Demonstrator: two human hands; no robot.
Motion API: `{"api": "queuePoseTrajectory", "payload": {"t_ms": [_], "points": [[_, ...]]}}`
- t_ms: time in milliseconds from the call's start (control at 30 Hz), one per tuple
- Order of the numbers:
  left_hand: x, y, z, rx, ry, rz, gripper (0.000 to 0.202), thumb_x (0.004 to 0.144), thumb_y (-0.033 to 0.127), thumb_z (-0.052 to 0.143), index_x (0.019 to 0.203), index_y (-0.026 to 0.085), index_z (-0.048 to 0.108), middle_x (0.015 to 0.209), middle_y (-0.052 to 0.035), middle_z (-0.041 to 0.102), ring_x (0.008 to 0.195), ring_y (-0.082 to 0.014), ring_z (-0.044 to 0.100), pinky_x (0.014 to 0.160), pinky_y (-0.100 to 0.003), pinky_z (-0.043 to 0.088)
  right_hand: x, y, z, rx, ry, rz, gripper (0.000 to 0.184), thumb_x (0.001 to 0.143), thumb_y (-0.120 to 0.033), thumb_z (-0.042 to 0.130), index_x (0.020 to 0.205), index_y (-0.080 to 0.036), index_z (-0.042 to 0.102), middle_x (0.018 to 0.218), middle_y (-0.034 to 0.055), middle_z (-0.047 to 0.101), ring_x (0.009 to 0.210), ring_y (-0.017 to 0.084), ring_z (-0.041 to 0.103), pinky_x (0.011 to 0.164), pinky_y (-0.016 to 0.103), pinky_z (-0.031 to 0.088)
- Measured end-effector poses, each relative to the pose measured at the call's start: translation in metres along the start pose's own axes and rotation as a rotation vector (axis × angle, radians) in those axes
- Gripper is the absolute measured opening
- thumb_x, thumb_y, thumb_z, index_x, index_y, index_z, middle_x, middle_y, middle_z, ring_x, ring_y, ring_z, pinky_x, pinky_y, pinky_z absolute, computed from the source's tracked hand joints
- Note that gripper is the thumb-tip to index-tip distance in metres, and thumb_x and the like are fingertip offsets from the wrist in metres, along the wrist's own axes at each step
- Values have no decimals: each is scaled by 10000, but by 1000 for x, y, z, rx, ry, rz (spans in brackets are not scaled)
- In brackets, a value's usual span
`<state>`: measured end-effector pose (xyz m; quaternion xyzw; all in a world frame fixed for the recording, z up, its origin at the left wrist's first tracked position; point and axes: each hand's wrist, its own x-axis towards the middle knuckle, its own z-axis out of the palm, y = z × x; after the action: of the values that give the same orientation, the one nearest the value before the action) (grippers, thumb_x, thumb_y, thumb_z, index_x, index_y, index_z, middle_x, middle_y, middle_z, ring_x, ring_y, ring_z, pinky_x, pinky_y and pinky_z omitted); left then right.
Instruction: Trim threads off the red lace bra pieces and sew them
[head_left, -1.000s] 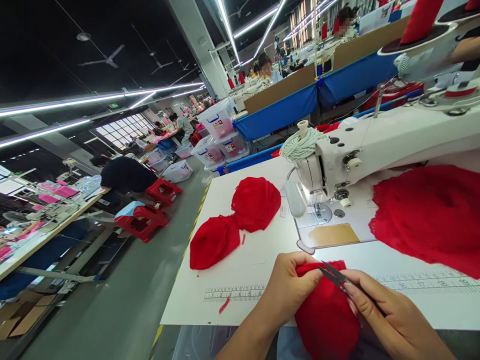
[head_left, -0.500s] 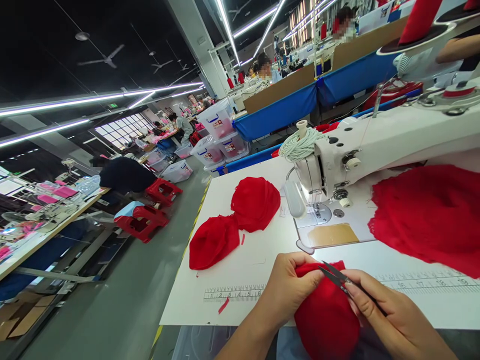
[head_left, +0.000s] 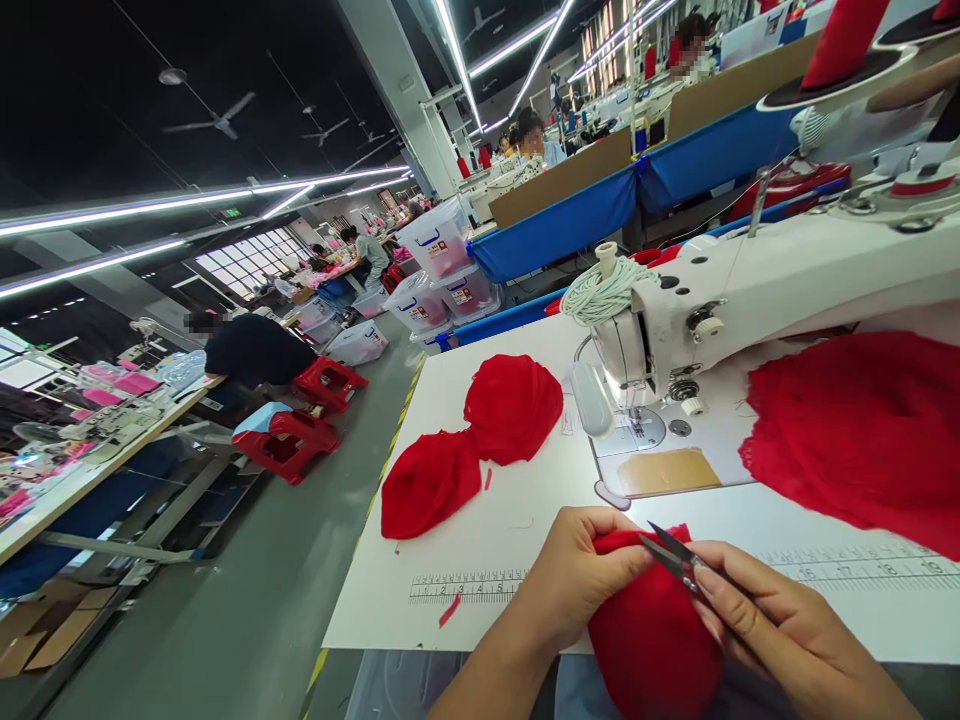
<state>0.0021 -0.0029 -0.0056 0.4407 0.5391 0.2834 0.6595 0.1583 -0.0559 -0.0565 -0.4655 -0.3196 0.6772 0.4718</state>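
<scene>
A red padded fabric cup [head_left: 651,640] sits at the table's near edge, and my left hand [head_left: 577,575] is closed on its top rim. My right hand [head_left: 780,625] pinches small thread snips [head_left: 673,553], whose blades point left at the cup's upper edge, just beside my left fingertips. Two stacks of red cups [head_left: 472,440] lie on the white table [head_left: 465,560] further left. A white sewing machine [head_left: 720,300] stands behind my hands.
A heap of red lace fabric [head_left: 862,430] lies at the right under the machine arm. A printed ruler [head_left: 459,588] runs along the table's front. Left of the table is a grey aisle with red stools [head_left: 289,440], plastic bins [head_left: 439,270] and other workers at benches.
Hardly anything has moved. The view has shifted down slightly, and both hands keep their hold on the cup and the snips in the same place.
</scene>
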Motion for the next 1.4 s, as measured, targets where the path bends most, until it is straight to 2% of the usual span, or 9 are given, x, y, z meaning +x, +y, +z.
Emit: {"api": "queuePoseTrajectory", "payload": {"t_ms": [67,167,300,533,700,867,1133,1233,1400], "points": [[1,-1,-1,-62,-29,-30,280,584,343,786,601,142,593,535,28,540,502,-77,419,489,-212,276,4,-1,-6,122,-3,101,358,692,-584,744,819,-259,662,588,-30,512,503,141,505,490,240,464],[2,-2,-2,-138,-35,-82,376,505,395,864,588,136,603,529,20,562,501,-79,438,489,-209,279,11,-5,-18,84,38,76,379,687,-602,734,793,-244,666,571,-15,526,386,118,433,362,237,413],[4,-4,-2,-170,13,-79,408,473,411,888,587,130,616,533,16,581,515,-83,466,508,-206,310,11,-5,-25,-124,75,-123,395,784,-612,643,927,-247,692,595,-3,571,474,155,531,421,238,460],[3,-3,1,-57,58,-54,259,572,323,794,633,136,625,547,18,573,509,-91,461,476,-208,295,3,-2,-13,-590,-76,-528,218,965,-378,449,980,-303,654,632,-55,634,528,133,600,531,201,481],[2,-1,3,-20,51,-19,167,607,275,713,639,134,629,552,22,562,516,-89,452,483,-208,298,1,-2,-8,-556,17,-491,237,985,-377,409,997,-310,637,633,-63,621,530,137,577,542,222,452],[0,-3,2,12,49,-9,175,629,284,704,670,126,642,572,13,577,527,-97,465,493,-215,306,2,1,-7,-556,-21,-450,241,964,-436,441,968,-308,645,627,-54,605,545,142,576,536,216,454],[-2,-6,5,103,-22,33,241,667,355,742,653,122,678,564,12,580,536,-99,462,511,-223,305,0,3,5,-95,170,-180,389,830,-610,597,970,-253,661,586,-35,526,490,143,502,428,217,441],[-1,-6,6,0,23,-18,309,600,403,811,624,127,674,519,20,561,512,-92,451,504,-219,302,6,-5,-1,-134,231,-229,389,801,-597,637,984,-255,656,612,-20,575,495,149,538,437,211,474],[3,-2,0,-262,44,-83,391,479,385,903,682,109,714,596,-16,653,555,-103,531,560,-209,384,18,-16,-4,-301,346,-371,274,780,-509,674,889,-258,659,804,13,683,781,201,666,709,226,545]]}}
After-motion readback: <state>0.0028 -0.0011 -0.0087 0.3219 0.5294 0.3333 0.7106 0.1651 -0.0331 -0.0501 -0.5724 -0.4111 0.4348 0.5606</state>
